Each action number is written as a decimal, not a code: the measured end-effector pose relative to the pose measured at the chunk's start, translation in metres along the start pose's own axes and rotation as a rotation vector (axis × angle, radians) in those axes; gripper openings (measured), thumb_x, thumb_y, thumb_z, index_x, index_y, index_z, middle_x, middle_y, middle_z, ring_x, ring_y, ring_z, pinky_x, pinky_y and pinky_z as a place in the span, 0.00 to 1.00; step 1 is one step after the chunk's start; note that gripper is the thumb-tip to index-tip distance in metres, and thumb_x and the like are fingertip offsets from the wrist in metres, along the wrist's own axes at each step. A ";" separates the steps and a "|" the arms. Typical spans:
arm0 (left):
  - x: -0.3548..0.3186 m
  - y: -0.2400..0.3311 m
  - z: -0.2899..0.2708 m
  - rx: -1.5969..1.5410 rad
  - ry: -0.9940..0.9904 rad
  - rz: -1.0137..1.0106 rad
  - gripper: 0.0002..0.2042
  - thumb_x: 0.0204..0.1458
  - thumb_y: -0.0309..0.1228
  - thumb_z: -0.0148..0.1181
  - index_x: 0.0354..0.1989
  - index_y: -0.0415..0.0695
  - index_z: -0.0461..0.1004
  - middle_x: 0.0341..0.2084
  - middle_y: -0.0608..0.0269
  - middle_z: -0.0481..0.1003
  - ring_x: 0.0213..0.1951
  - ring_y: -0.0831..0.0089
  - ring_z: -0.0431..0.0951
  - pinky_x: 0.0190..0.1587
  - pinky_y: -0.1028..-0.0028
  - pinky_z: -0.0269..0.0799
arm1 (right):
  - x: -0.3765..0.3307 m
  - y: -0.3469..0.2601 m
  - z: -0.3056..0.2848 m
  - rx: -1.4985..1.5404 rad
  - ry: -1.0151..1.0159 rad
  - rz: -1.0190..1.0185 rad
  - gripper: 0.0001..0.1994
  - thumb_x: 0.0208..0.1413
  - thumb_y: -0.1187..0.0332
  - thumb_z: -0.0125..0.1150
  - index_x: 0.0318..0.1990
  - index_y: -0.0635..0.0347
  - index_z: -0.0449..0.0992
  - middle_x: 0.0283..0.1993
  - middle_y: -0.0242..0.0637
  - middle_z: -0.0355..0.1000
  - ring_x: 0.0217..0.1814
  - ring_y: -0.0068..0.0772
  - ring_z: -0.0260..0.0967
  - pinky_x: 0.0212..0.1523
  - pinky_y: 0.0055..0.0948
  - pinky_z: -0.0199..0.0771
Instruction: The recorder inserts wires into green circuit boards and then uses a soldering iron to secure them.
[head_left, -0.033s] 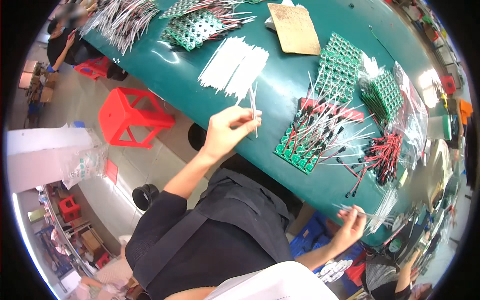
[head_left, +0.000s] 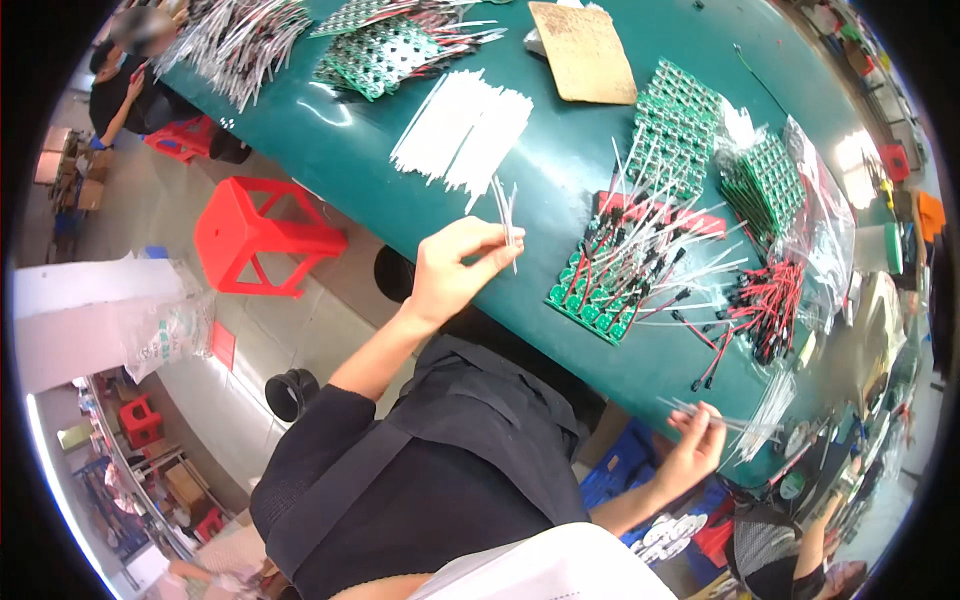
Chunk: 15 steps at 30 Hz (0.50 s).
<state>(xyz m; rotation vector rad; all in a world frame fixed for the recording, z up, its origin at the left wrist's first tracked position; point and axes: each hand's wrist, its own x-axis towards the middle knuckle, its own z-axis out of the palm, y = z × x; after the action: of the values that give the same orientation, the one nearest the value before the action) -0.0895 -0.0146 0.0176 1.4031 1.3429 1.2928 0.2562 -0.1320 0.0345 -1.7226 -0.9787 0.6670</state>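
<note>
My left hand [head_left: 455, 265] is closed in a pinch over the table's near edge, holding a few thin whitish strips [head_left: 507, 213] that stand upright between thumb and fingers. Beyond it lies a flat pile of white strips [head_left: 463, 130]. Farther right, my right hand [head_left: 695, 447] grips a small bunch of thin translucent strips [head_left: 728, 421], which point sideways. More pale strips [head_left: 770, 415] lie just past those fingertips. Between my hands rests a green circuit board panel [head_left: 590, 305], overlaid by red, black and white wires [head_left: 650, 245].
On the green table [head_left: 560, 200] are stacked board panels [head_left: 672, 130], a brown cardboard piece [head_left: 585, 52], red wires with black connectors [head_left: 768, 310] and a heap of white wires [head_left: 240, 45]. A red stool [head_left: 250, 235] stands left. Another person [head_left: 130, 90] sits at far left.
My right hand has shifted slightly left and up with its strips. The strips in my left hand are fanned a little differently. The whole view has moved slightly.
</note>
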 end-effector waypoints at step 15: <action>-0.016 -0.018 0.025 0.121 -0.084 0.240 0.07 0.48 0.17 0.66 0.36 0.36 0.80 0.33 0.57 0.81 0.35 0.70 0.82 0.38 0.75 0.78 | -0.037 -0.012 0.114 0.248 0.021 -0.102 0.05 0.56 0.82 0.62 0.40 0.71 0.77 0.39 0.43 0.78 0.41 0.31 0.76 0.46 0.29 0.76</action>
<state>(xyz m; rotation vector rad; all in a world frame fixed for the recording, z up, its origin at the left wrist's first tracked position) -0.0671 -0.0250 -0.0062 1.7263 1.2426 1.3062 0.1421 -0.1056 0.0059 -1.4503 -0.9217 0.6723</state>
